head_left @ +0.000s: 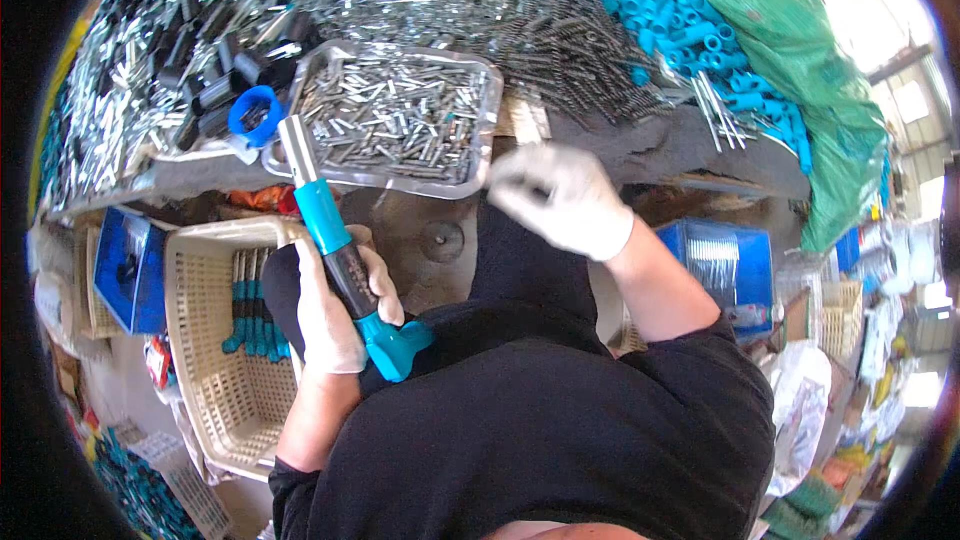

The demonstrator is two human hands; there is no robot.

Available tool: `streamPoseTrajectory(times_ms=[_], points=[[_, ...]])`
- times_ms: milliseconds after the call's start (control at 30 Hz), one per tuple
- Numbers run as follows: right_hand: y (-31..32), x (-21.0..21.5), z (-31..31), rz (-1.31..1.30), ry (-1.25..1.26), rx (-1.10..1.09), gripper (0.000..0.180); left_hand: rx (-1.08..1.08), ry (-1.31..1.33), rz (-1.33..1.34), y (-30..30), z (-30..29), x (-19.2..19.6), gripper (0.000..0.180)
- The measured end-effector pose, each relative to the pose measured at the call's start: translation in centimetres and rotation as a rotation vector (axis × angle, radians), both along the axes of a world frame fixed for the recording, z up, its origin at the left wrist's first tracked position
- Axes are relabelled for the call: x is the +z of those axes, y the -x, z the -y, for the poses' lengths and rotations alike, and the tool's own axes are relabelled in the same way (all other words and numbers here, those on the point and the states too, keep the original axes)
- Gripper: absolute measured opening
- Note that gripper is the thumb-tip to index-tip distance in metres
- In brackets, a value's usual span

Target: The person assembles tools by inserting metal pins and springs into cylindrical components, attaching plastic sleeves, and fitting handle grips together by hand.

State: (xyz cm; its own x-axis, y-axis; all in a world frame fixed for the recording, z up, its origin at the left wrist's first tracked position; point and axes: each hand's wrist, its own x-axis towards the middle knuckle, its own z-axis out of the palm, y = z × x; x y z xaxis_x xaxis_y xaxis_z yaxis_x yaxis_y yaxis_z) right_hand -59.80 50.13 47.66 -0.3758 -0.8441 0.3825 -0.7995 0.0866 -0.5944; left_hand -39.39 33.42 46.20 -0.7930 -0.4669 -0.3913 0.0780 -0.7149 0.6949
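In my gloved left hand (335,315) is a teal-and-black tool handle (345,265). Its silvery metal tube points up and away toward the bench, and its bent teal end hangs near my lap. The fingers wrap round the black middle part. My gloved right hand (565,200) is raised just right of a clear plastic tray (487,120) that holds many short metal pins (400,115). Its fingers are curled together and blurred by motion; whatever they may hold does not show.
A blue ring (254,116) sits left of the tray. Piles of black springs (580,55), teal sleeves (715,35) and metal parts cover the bench. Below left, a cream basket (215,405) holds several similar handles (255,305). Blue bins (130,270) stand on both sides.
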Motion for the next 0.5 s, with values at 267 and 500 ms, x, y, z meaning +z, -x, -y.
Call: streamPoseTrajectory(times_ms=[267, 500], points=[[7.5, -2.2, -4.1, -0.347, -0.213, -0.595, 0.018, -0.172, -0.063, -0.104, -0.2, -0.5, -1.9, 0.052], [8.3, -4.5, -4.1, -0.34, -0.212, -0.606, 0.021, -0.216, 0.092, -0.107, 0.0, -1.0, -1.2, 0.045]])
